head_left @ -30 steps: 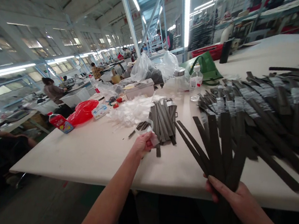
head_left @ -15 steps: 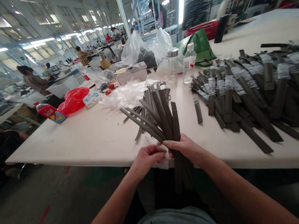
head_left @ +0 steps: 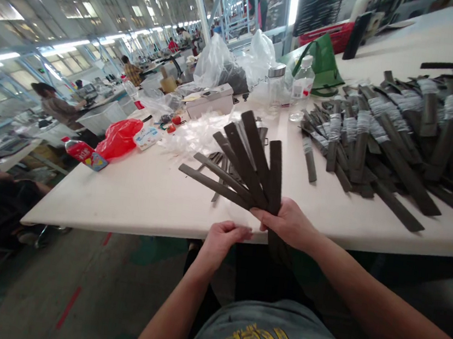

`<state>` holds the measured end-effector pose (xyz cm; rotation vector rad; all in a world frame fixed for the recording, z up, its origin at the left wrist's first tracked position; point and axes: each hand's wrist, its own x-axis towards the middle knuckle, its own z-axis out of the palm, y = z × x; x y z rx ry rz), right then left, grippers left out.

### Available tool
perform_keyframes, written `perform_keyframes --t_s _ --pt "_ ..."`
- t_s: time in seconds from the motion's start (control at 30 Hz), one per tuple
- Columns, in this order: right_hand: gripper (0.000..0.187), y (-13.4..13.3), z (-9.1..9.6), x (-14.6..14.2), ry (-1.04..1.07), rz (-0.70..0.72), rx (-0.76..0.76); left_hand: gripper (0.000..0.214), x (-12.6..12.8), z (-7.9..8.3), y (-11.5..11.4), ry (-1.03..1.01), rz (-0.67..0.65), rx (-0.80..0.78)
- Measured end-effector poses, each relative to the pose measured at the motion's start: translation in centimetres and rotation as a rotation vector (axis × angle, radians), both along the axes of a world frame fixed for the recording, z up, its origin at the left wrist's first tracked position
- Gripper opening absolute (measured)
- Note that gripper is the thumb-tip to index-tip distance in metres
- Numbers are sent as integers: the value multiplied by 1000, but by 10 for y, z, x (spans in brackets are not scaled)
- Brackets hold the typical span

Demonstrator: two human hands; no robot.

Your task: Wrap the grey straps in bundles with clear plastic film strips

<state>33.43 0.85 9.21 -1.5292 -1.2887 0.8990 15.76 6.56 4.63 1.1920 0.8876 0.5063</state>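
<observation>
My right hand (head_left: 288, 221) is wrapped round several flat dark grey strips (head_left: 252, 164). They fan out above my fist, and their lower ends hang past the table edge. Just left of it, my left hand (head_left: 221, 241) is closed with thumb and fingertips together; what it pinches, if anything, cannot be made out. Behind the fanned strips, more thin dark strips (head_left: 220, 177) lie loose on the white table (head_left: 131, 207). To the right is a large heap of dark strip bundles (head_left: 402, 152), bound round with whitish wrapping.
Crumpled clear plastic (head_left: 193, 132), a lidded glass jar (head_left: 275, 90), a clear bottle (head_left: 302, 91) and a green bag (head_left: 322, 66) stand towards the back. A red plastic bag (head_left: 118, 138) and a red bottle (head_left: 85, 153) are at the left. People sit at other benches beyond.
My right hand has raised the strips a little and turned them, so they spread wider. A whitish scrap seen under my left hand is no longer visible. The view has shifted slightly.
</observation>
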Motion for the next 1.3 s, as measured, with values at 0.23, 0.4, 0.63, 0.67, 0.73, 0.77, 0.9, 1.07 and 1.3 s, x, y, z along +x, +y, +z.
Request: perform_keyframes --t_s 0.23,0.4,0.63,0.67,0.73,0.77,0.9,1.07,1.3 --pt "36 -69 -31 23 -188 -180 -85 28 6 3 23 -322 391 -390" --pt "41 -110 -63 25 -310 -205 -126 16 18 9 29 -417 420 -498" --pt "47 -126 -79 27 -448 -226 -51 15 25 17 29 -416 405 -496" --pt "48 -125 -80 27 -455 -231 -49 15 25 17 28 -412 398 -492" --pt "48 -124 -82 29 -462 -247 -50 17 23 16 27 -411 377 -477" --pt "48 -124 -83 29 -466 -255 -53 18 22 16 27 -413 368 -468" --pt "49 -123 -90 29 -504 -291 -65 20 20 11 26 -422 349 -426" --pt "51 -126 -93 28 -565 -329 -50 26 23 8 25 -410 345 -370" --pt "50 -125 -93 19 -611 -407 -26 36 33 2 21 -374 371 -301"
